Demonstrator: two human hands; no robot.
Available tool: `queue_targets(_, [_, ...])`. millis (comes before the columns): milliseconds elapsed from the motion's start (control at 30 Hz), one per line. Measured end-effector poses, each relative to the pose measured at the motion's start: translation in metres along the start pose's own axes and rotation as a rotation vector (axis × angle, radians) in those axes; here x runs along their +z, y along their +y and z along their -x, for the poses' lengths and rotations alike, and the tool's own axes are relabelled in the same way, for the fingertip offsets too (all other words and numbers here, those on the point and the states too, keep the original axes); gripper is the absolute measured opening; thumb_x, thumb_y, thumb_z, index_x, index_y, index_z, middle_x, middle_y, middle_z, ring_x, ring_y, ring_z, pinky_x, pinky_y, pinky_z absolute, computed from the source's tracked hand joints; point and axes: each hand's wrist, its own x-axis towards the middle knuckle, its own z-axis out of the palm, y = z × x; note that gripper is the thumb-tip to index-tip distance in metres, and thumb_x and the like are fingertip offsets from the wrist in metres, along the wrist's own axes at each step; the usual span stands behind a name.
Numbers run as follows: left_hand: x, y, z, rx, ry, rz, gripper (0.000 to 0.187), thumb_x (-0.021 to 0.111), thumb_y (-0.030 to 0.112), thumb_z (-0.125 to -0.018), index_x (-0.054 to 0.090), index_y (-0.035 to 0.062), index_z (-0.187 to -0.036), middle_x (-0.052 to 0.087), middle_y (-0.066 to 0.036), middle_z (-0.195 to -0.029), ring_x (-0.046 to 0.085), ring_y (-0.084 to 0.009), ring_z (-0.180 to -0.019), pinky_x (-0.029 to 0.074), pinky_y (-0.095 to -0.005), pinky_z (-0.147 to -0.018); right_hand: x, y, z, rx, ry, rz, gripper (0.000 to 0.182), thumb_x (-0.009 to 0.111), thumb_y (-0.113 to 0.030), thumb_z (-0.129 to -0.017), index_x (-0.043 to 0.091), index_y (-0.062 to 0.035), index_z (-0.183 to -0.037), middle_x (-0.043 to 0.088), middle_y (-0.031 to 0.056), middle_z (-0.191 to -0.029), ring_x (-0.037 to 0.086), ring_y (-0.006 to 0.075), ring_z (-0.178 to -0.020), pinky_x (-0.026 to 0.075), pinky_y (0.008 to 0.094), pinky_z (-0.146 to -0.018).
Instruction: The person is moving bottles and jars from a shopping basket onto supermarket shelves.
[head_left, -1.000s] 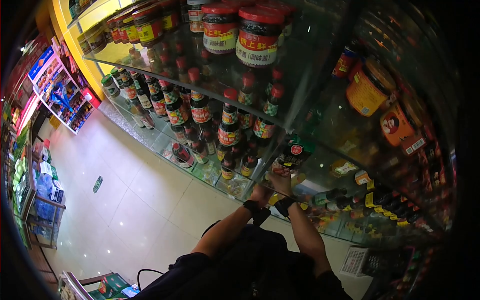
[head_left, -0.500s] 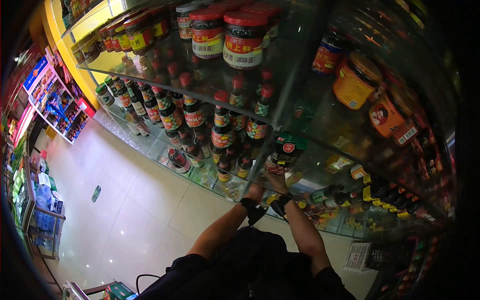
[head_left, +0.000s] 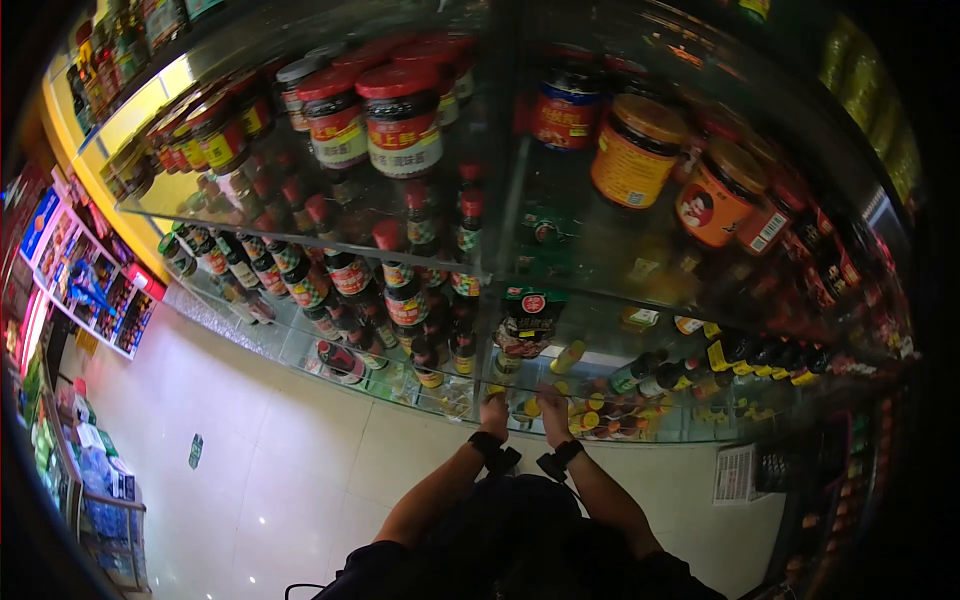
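Observation:
My left hand (head_left: 494, 414) is at the front of the lower glass shelf, beside some small yellow-capped bottles. Close to its right, my right hand (head_left: 553, 412) reaches to the same shelf edge, its fingertips near the yellow caps. The fingers of both hands are too small and dim to show whether they grip anything. Above and between the hands, a black and green packet (head_left: 530, 322) with a red round logo stands upright on the shelf, apart from both hands. To its left are rows of red-capped sauce bottles (head_left: 405, 300).
Red-lidded jars (head_left: 403, 120) and orange-labelled jars (head_left: 640, 155) stand on the glass shelf above. Dark bottles (head_left: 640, 372) lie tilted in view to the right. A white basket (head_left: 735, 474) sits on the floor at right. Water bottles (head_left: 100, 480) are stacked at left.
Both hands have moved down; my right hand has come away from the packet, which now stands on the shelf. The view has turned, so the shelves appear further left.

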Motion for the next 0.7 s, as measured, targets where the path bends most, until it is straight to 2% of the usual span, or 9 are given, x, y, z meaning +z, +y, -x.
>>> queue_targets(33, [0.017,-0.013,0.001,-0.271,0.062,0.607,0.019,0.044,0.009,-0.080,0.050,0.0092,-0.099,0.054,-0.005,-0.096,0.052,-0.0189,-0.091,0.041,-0.0286,-0.074,-0.007,0.006,0.009,0.132,-0.027,-0.051,0.022,0.056,-0.010,-0.075,0.057,-0.0019,-0.095,0.058,0.0045,-0.083,0.052,0.0131,-0.072,0.041,0.0258,-0.067])
queue_targets(67, [0.034,-0.026,0.003,-0.265,0.046,0.596,0.019,0.044,0.009,-0.080,0.050,0.0092,-0.099,0.054,-0.005,-0.096,0.052,-0.0189,-0.091,0.041,-0.0286,-0.074,-0.011,0.009,0.019,0.132,-0.008,-0.057,0.022,0.056,-0.010,-0.075,0.057,-0.0019,-0.095,0.058,0.0045,-0.083,0.052,0.0131,-0.072,0.041,0.0258,-0.067])
queue_targets(133, [0.052,-0.034,0.009,-0.511,-0.022,0.923,0.018,0.045,0.022,-0.079,0.056,0.0120,-0.089,0.056,-0.003,-0.073,0.052,-0.0147,-0.065,0.038,-0.0287,-0.053,-0.019,0.009,0.043,0.347,0.034,-0.076,0.020,0.051,-0.012,-0.079,0.057,-0.0032,-0.095,0.061,0.0064,-0.085,0.059,0.0166,-0.079,0.046,0.0286,-0.070])
queue_targets(367, [0.069,0.034,0.064,-0.786,-0.208,1.300,0.018,0.040,0.017,-0.082,0.056,0.0088,-0.081,0.057,-0.002,-0.074,0.052,-0.0140,-0.065,0.035,-0.0266,-0.055,-0.070,0.033,0.131,0.555,0.309,-0.196,0.023,0.048,-0.014,-0.075,0.056,-0.0007,-0.091,0.062,0.0112,-0.081,0.061,0.0215,-0.077,0.047,0.0312,-0.069])
queue_targets(467, [0.100,0.039,0.075,-0.724,-0.301,1.277,0.019,0.039,0.017,-0.083,0.055,0.0078,-0.078,0.055,-0.002,-0.072,0.051,-0.0140,-0.063,0.033,-0.0267,-0.053,-0.091,0.040,0.161,0.543,0.404,-0.242,0.023,0.046,-0.012,-0.073,0.056,-0.0003,-0.091,0.062,0.0115,-0.080,0.061,0.0219,-0.075,0.049,0.0326,-0.067])
queue_targets(533, [0.076,0.094,0.100,-0.850,-0.224,1.119,0.019,0.038,0.017,-0.082,0.047,0.0110,-0.067,0.047,0.001,-0.064,0.045,-0.0137,-0.056,0.029,-0.0269,-0.049,-0.112,0.054,0.179,0.582,0.520,-0.284,0.023,0.046,-0.011,-0.073,0.056,-0.0002,-0.091,0.062,0.0119,-0.079,0.061,0.0221,-0.073,0.049,0.0338,-0.065])
queue_targets(600, [0.105,0.088,0.107,-0.813,-0.381,1.185,0.018,0.037,0.015,-0.082,0.048,0.0109,-0.068,0.049,0.000,-0.065,0.047,-0.0146,-0.058,0.033,-0.0279,-0.051,-0.132,0.056,0.191,0.558,0.569,-0.324,0.024,0.046,-0.012,-0.074,0.056,0.0000,-0.092,0.062,0.0122,-0.079,0.061,0.0224,-0.072,0.050,0.0338,-0.064])
queue_targets(633, [0.118,0.090,0.107,-0.838,-0.430,1.038,0.027,0.031,0.021,-0.087,0.053,0.0069,-0.093,0.056,-0.007,-0.090,0.055,-0.0186,-0.081,0.043,-0.0333,-0.073,-0.144,0.053,0.196,0.564,0.574,-0.316,0.024,0.046,-0.013,-0.074,0.056,0.0000,-0.092,0.062,0.0123,-0.079,0.061,0.0227,-0.072,0.050,0.0340,-0.065])
queue_targets(700, [0.135,0.101,0.110,-0.853,-0.394,1.028,0.027,0.031,0.021,-0.087,0.052,0.0066,-0.094,0.056,-0.007,-0.090,0.055,-0.0189,-0.081,0.043,-0.0335,-0.074,-0.165,0.055,0.202,0.561,0.576,-0.320,0.024,0.046,-0.013,-0.074,0.056,-0.0001,-0.092,0.061,0.0124,-0.079,0.061,0.0230,-0.073,0.050,0.0341,-0.065])
